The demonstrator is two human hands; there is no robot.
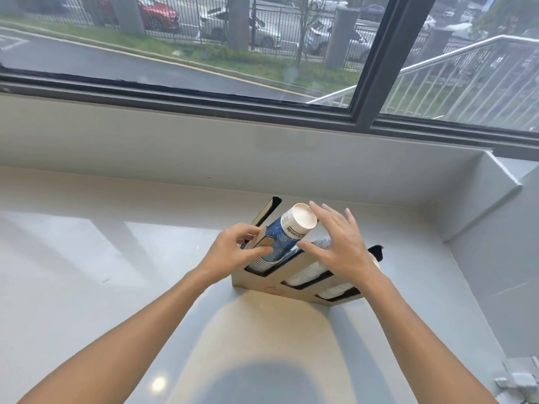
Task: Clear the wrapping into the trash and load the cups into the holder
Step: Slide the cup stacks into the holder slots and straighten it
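1. Loading is the step in hand: your left hand (pixel 237 248) pinches the holder's (pixel 262 282) left edge beside the cup stack (pixel 287 236), which leans tilted in the left slot, base end up.
2. Your right hand (pixel 339 246) hovers spread over the stack, fingers released, gripping nothing.
3. I judge the next move calls for pressing the stack down until it seats like the white cups (pixel 306 275) in the other slots.
4. No wrapping or trash shows.
5. Beneath lies a pale glossy counter (pixel 87 258); beyond, a sill and window (pixel 204 39) onto parked cars.
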